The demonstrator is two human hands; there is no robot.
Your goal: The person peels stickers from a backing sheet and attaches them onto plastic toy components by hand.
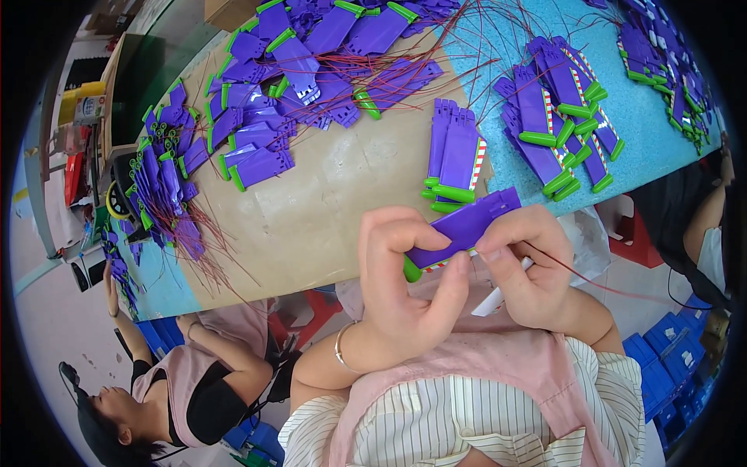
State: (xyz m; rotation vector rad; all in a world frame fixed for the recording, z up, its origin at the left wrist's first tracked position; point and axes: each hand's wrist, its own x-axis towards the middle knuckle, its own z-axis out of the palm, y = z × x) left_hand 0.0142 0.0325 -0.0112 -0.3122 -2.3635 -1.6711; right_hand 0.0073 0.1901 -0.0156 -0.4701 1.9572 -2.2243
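Note:
In front of my chest I hold a flat purple plastic piece (476, 221) with a green end and a red-and-white striped strip along its near edge. My left hand (408, 280) grips its left part between thumb and curled fingers. At the other end, my right hand (533, 261) pinches the striped edge with thumb and forefinger. A narrow white strip (492, 300) sticks out below my right hand; whether it is held too is hard to see. From that hand a thin red wire (595, 286) trails to the right. Just beyond lie similar striped purple pieces (457, 152) with green ends.
More striped pieces (537, 105) are stacked on the blue table mat (494, 58). Unstriped purple pieces with tangled red wires (299, 66) cover the far side of the brown paper (311, 210). A co-worker (194, 381) sits at left; blue bins (661, 354) stand at lower right.

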